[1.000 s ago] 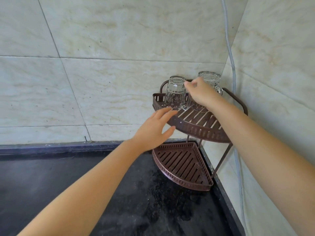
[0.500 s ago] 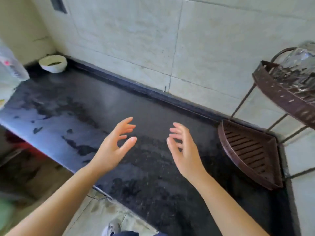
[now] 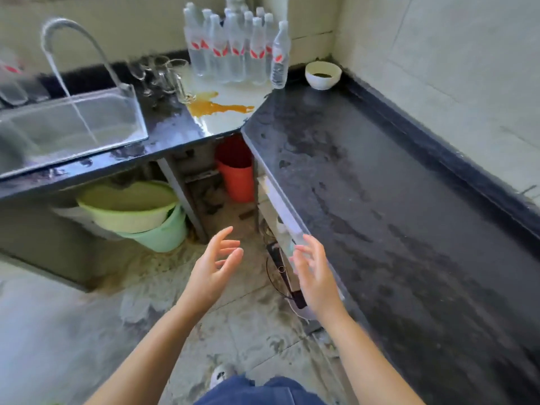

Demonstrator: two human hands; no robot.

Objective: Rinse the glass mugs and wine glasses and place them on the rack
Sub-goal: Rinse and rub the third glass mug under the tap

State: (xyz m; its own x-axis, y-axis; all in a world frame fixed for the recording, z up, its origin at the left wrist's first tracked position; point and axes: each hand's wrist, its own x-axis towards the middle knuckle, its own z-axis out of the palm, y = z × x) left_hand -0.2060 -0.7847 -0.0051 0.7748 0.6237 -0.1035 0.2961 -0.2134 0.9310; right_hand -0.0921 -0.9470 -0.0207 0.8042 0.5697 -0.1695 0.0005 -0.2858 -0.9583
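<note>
Both hands are out in front of the person and carry nothing: the left hand (image 3: pixel 214 268) has its fingers spread and loosely bent, the right hand (image 3: pixel 314 271) much the same, palms turned toward each other over the floor beside the edge of the dark counter (image 3: pixel 394 200). Empty like that, they look ready to pick up the next piece. The remaining glassware, wine glasses (image 3: pixel 146 74) and a glass mug (image 3: pixel 178 80), stands bunched on the wet counter just right of the sink (image 3: pixel 73 124), near enough to lift straight under the water. The tap (image 3: pixel 73 36) is running, a stream falling into the basin, presumably left on for rinsing. Behind the glasses a cluster of water bottles (image 3: pixel 236 48) fills the corner, an orange spill (image 3: pixel 216 106) lies in front of them, and a white bowl (image 3: pixel 323 74) sits against the wall. The rack is not in view, so I judge the next step is a reach toward the glasses
</note>
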